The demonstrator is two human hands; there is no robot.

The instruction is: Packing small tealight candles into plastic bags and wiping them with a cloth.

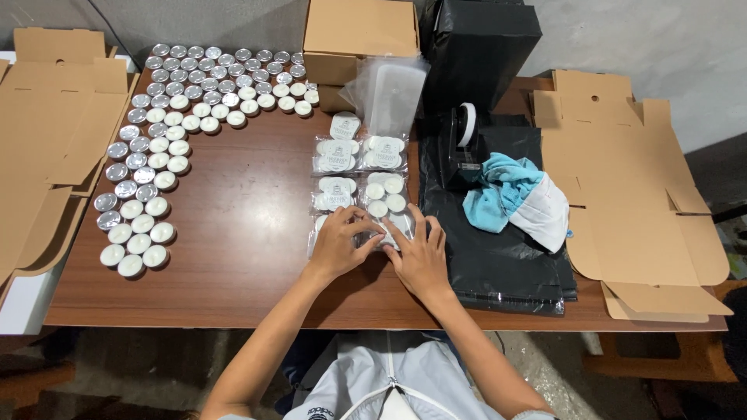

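Both bare forearms reach forward and converge. The left hand [340,243] lies palm down, fingers [366,226] curled inward. The right hand [421,255] lies flat beside it, fingers [421,223] spread forward, fingertips nearly meeting.
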